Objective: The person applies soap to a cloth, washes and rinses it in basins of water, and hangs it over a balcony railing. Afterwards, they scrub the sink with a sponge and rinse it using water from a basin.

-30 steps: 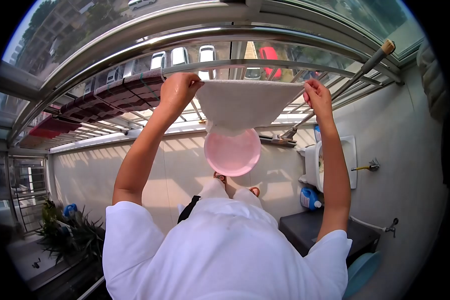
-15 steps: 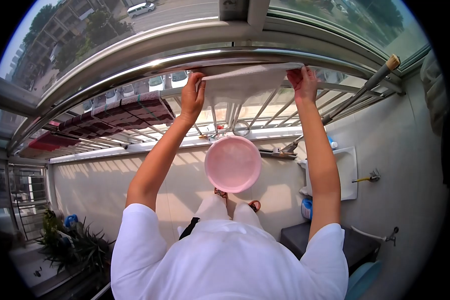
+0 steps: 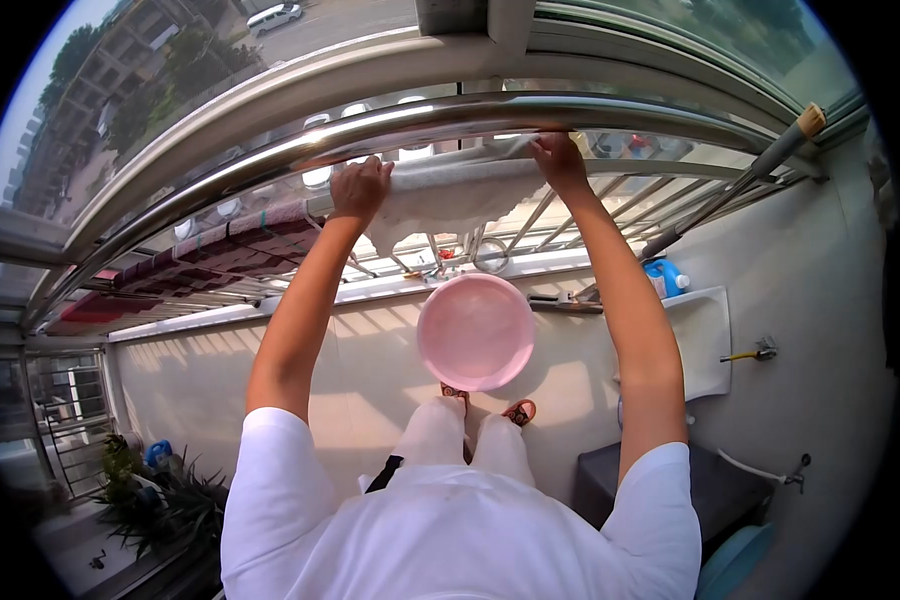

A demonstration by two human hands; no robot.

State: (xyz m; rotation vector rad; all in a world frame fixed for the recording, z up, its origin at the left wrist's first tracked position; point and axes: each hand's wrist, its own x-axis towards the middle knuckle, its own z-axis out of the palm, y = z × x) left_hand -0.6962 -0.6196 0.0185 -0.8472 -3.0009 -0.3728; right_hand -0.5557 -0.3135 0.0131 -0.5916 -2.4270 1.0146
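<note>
A thin white cloth (image 3: 460, 188) lies over the rail beneath the thick metal handrail (image 3: 400, 130), its lower edge hanging unevenly in front of the bars. My left hand (image 3: 360, 190) is closed at the cloth's left end. At the upper right corner, my right hand (image 3: 560, 163) pinches the fabric, close under the handrail. A pink basin (image 3: 476, 332) is on the floor below, in front of my feet; what it holds is hard to make out.
A checked dark-red cloth (image 3: 220, 248) hangs on the rail to the left. A pole (image 3: 730, 185) leans at the right, near a white sink (image 3: 690, 340) and a blue bottle (image 3: 667, 277). Potted plants (image 3: 170, 505) stand at lower left, a dark bench (image 3: 660, 490) at lower right.
Both hands have come down slightly and closer together. The cloth, earlier stretched between them up by the handrail, now drapes over the lower rail. My view has shifted a little.
</note>
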